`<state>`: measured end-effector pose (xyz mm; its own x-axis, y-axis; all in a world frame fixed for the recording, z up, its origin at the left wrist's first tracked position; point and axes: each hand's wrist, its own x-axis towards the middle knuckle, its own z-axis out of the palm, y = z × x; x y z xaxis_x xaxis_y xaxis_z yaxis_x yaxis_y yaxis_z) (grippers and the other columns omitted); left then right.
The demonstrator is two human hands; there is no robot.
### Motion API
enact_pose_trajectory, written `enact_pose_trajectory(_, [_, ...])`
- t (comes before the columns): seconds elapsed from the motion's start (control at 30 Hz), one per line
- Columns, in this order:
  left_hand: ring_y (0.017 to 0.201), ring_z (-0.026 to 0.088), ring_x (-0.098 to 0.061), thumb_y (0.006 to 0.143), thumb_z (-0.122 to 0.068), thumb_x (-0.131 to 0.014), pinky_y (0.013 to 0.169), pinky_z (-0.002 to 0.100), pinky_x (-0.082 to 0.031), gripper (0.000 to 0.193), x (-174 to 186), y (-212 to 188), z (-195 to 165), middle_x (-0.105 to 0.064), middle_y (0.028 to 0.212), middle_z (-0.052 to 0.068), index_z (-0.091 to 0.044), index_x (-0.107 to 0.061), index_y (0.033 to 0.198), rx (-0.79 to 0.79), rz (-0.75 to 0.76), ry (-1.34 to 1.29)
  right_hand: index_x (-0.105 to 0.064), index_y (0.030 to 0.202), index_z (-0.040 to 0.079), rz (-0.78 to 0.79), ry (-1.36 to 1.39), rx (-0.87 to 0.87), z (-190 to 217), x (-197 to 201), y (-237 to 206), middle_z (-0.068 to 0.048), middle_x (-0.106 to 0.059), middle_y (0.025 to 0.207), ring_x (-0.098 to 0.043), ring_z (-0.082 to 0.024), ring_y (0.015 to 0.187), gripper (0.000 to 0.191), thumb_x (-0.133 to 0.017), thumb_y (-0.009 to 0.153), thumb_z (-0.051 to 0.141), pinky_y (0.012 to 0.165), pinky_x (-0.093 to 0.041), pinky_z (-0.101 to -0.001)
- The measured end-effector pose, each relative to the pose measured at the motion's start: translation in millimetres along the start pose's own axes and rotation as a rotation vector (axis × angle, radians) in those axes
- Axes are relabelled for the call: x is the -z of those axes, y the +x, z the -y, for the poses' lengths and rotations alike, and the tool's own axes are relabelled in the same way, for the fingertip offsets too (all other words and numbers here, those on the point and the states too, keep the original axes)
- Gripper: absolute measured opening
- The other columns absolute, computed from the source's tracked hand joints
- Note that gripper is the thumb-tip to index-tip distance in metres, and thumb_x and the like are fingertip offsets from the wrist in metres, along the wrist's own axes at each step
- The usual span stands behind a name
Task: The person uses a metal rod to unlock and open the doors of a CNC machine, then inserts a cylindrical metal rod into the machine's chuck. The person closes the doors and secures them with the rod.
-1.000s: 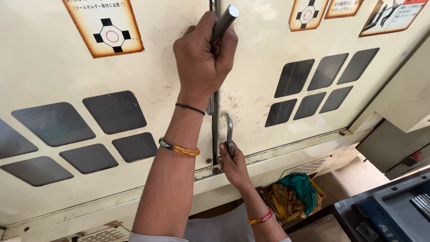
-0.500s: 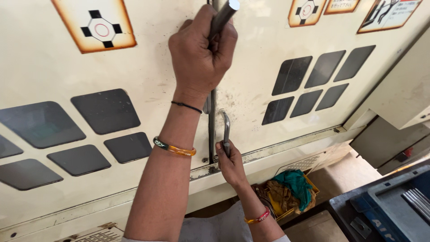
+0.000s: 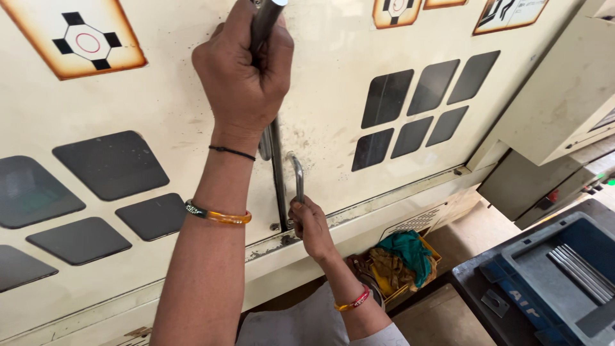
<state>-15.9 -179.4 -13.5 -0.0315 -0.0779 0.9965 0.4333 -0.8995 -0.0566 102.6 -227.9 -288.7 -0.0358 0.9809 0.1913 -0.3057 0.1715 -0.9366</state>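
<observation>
The left hand (image 3: pixel 246 70) is raised high against a cream machine door (image 3: pixel 147 115), its fingers (image 3: pixel 282 54) curled fully shut round a metal rod (image 3: pixel 264 22) that runs up past the top edge of the view. Below that fist, a dark vertical seam (image 3: pixel 279 186) runs down between this door and a second cream door (image 3: pixel 346 122) on the other side. A thin black thread and an orange bangle (image 3: pixel 218 214) sit on the left forearm.

Lower down, the right hand (image 3: pixel 311 224) reaches up from beneath, its fingers (image 3: pixel 301 208) wrapped closed round the bottom end of a curved metal handle (image 3: pixel 298 176) fixed just beside the seam. The handle stands upright, directly below the left fist and well apart from it. A red and yellow bangle (image 3: pixel 352 300) circles the right wrist.

Dark rounded window panels (image 3: pixel 109 166) lie out to the far side of the left arm, and another group of panels (image 3: pixel 423 102) lies beyond the right hand. Below the right hand, near the floor, a yellow bin (image 3: pixel 397 288) holds green and brown rags (image 3: pixel 403 253). Further off in that direction, a blue tray (image 3: pixel 512 295) holds grey metal bars (image 3: pixel 580 269).
</observation>
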Motion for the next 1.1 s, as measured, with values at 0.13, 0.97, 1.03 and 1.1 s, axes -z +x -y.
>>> enact_pose_trajectory(0.13, [0.056,0.011,-0.055,0.108,-0.012,-0.068,0.056,0.024,-0.044,0.015,-1,-1,1,-0.053,0.063,0.001,-0.009,-0.064,0.094,0.019,0.0,-0.006,-0.054,0.093,0.01,0.005,-0.01,0.03,-1,0,0,0.005,-0.042,0.072,-0.031,-0.003,0.054,0.016,-0.051,0.097,0.025,0.047,-0.027,-0.0233])
enact_pose_trajectory(0.97, [0.055,0.013,-0.049,0.106,-0.017,-0.069,0.062,0.026,-0.043,0.025,-5,0,0,-0.048,0.058,-0.001,-0.011,-0.056,0.086,0.023,-0.013,-0.011,-0.052,0.095,0.01,-0.007,-0.03,0.021,-2,-1,-2,0.007,-0.043,0.068,-0.033,-0.003,0.051,0.007,-0.058,0.097,0.008,0.045,-0.026,-0.023])
enact_pose_trajectory(1.03, [0.054,0.011,-0.05,0.107,-0.017,-0.069,0.06,0.025,-0.044,0.021,-5,0,-1,-0.048,0.058,-0.002,-0.011,-0.059,0.089,0.018,-0.016,-0.007,-0.053,0.095,0.01,-0.008,-0.03,0.033,-2,-1,-2,0.006,-0.041,0.066,-0.033,-0.003,0.051,0.008,-0.058,0.101,0.011,0.045,-0.026,-0.0227])
enact_pose_trajectory(1.1, [0.054,0.011,-0.05,0.107,-0.016,-0.068,0.061,0.025,-0.045,0.014,-5,0,-1,-0.049,0.058,-0.002,-0.011,-0.062,0.095,0.008,-0.017,-0.001,-0.054,0.097,0.01,-0.013,-0.035,0.035,-2,-2,-2,0.007,-0.041,0.066,-0.033,-0.003,0.051,0.008,-0.058,0.103,0.014,0.046,-0.027,-0.0223])
